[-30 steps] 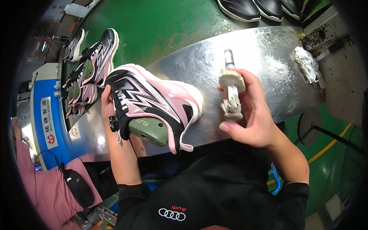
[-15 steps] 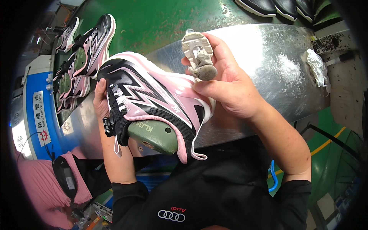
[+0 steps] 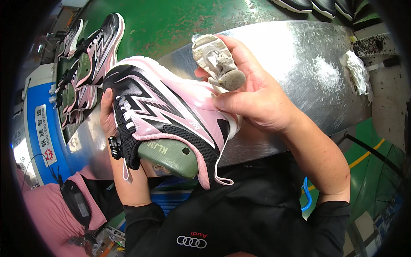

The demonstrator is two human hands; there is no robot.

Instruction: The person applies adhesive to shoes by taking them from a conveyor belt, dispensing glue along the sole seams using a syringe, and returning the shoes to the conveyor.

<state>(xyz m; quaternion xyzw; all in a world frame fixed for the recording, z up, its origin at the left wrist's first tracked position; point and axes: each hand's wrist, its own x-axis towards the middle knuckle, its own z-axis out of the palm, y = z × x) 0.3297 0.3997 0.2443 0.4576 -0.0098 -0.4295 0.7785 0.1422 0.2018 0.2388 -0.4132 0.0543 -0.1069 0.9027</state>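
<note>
A pink, black and white sneaker (image 3: 171, 107) is held above the metal table, its toe toward the upper left and its sole edge facing away. Inside the sneaker's opening sits a green shoe last (image 3: 167, 158). My left hand (image 3: 107, 112) grips the sneaker's far-left side by the laces; most of its fingers are hidden behind the shoe. My right hand (image 3: 257, 94) is closed around a worn, grey-white tool with a rounded grey end (image 3: 219, 62), of a kind I cannot make out. The right thumb touches the sneaker's pink midsole near the heel.
More sneakers on green lasts (image 3: 92, 55) stand at the left beside a blue and white machine (image 3: 43, 141). White powder (image 3: 327, 73) lies on the metal table (image 3: 278, 55), near a crumpled white cloth (image 3: 357, 73). Black shoes (image 3: 323, 8) line the far right. A person in pink (image 3: 51, 210) is at lower left.
The grey-white tool has tilted in my right hand, its upper end shifting left and its rounded end slightly right. The sneaker has moved a little to the left in view.
</note>
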